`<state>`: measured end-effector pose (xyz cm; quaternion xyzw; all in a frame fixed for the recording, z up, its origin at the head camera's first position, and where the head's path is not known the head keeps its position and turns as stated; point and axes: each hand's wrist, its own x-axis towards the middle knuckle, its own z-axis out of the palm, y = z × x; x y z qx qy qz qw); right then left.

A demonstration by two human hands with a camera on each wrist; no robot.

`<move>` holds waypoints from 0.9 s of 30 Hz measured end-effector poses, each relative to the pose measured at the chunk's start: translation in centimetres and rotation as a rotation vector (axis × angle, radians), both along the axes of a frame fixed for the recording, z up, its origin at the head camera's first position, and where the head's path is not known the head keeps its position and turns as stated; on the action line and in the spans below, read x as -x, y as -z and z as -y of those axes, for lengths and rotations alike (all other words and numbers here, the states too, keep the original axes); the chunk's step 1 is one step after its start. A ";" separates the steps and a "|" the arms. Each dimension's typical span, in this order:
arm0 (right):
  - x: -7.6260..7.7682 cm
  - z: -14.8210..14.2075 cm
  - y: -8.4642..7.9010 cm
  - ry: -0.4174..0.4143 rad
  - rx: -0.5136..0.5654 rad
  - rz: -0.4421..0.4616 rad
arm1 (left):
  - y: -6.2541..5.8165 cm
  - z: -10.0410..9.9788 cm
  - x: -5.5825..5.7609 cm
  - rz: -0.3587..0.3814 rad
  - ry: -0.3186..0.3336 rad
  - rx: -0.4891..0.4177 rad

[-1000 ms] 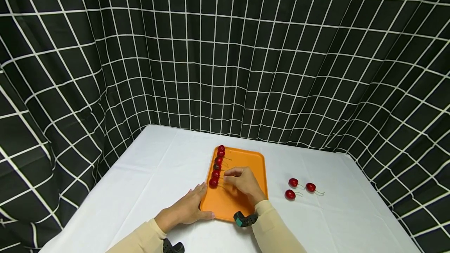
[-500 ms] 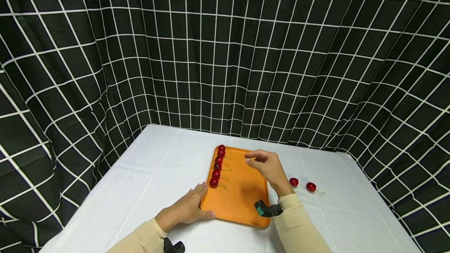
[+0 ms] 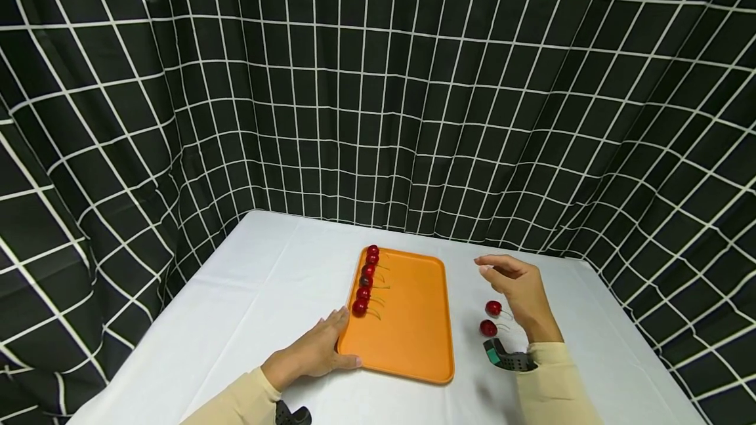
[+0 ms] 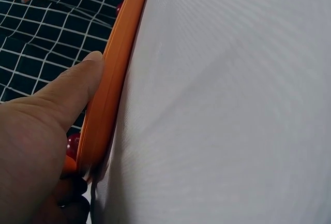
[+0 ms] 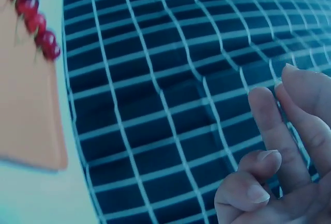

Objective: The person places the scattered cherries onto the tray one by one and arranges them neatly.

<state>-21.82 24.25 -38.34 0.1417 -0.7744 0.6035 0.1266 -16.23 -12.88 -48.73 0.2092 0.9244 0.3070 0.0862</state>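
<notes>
An orange tray (image 3: pixel 407 323) lies on the white table, with several red cherries (image 3: pixel 359 307) lined up along its left side, stems pointing right. My left hand (image 3: pixel 319 345) rests against the tray's near left corner; in the left wrist view its straight thumb touches the orange rim (image 4: pixel 111 84). To the right of the tray, my right hand (image 3: pixel 522 290) hovers above the table, holding nothing visible, its thumb and index finger apart. Close to it lie two cherries (image 3: pixel 493 309) on the cloth. In the right wrist view some fingers (image 5: pixel 253 193) are bent loosely.
A white cloth (image 3: pixel 260 281) covers the table. Dark curtains with a white grid (image 3: pixel 366 84) stand behind it and at both sides. Each wrist wears a black band (image 3: pixel 509 358).
My right hand has moved right, from beside the cherry row, across the tray and out over the table. It now hides the third loose cherry's earlier place. The left hand stays put.
</notes>
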 end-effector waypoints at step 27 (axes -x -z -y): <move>0.0 -7.8 10.7 0.215 -0.186 0.374 | 0.3 0.0 0.1 0.007 -0.001 0.012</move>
